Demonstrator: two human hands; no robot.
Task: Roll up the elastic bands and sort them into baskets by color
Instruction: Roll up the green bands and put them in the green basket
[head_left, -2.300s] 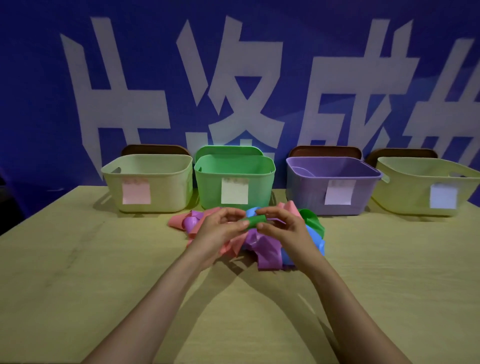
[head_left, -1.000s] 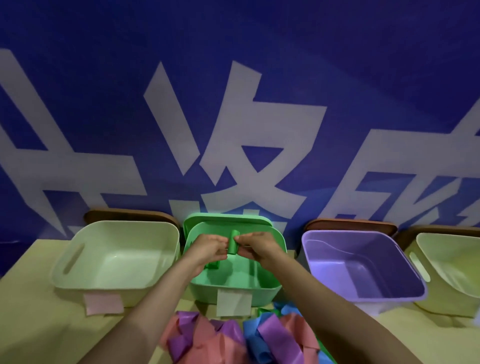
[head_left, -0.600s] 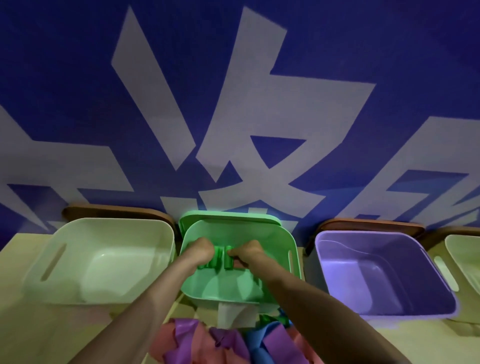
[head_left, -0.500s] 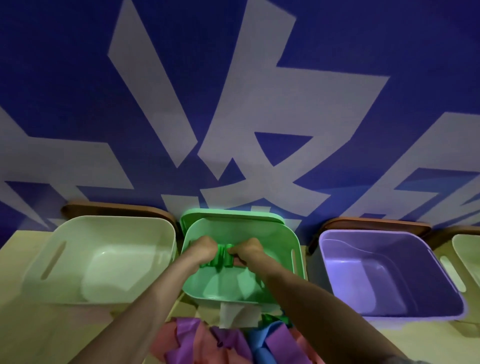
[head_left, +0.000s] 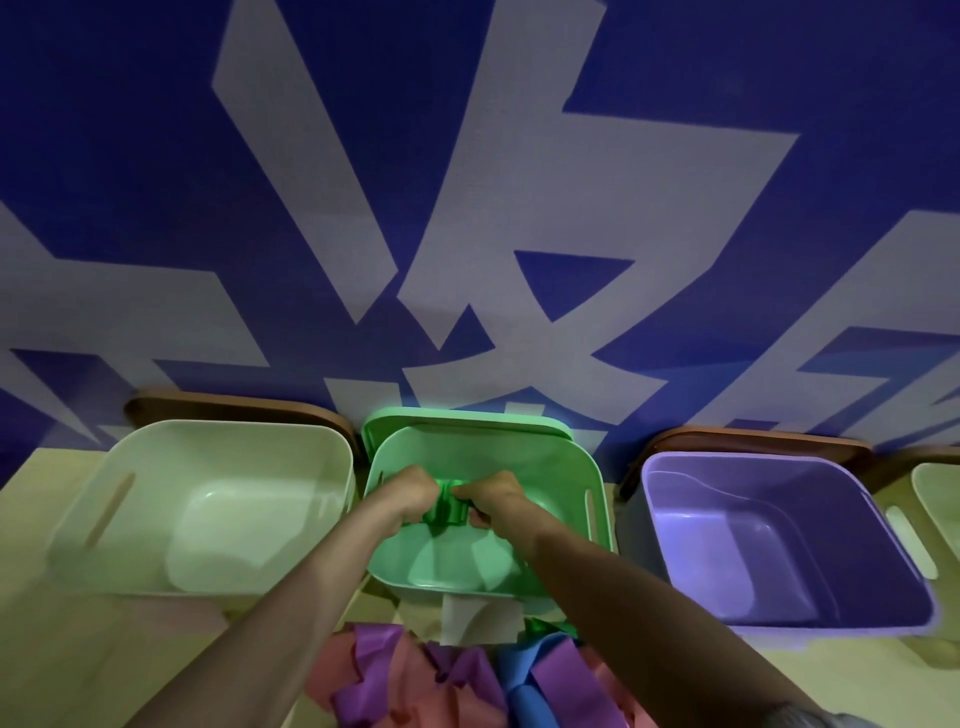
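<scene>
Over the green basket, within its rim, my left hand and right hand curl their fingers around the rolled green elastic band, gripping it from either side. Whether it touches the basket's bottom I cannot tell. A pale cream basket stands just left, a purple basket to the right. Nearer me, a loose pile of pink, purple and blue bands lies on the counter between my forearms.
</scene>
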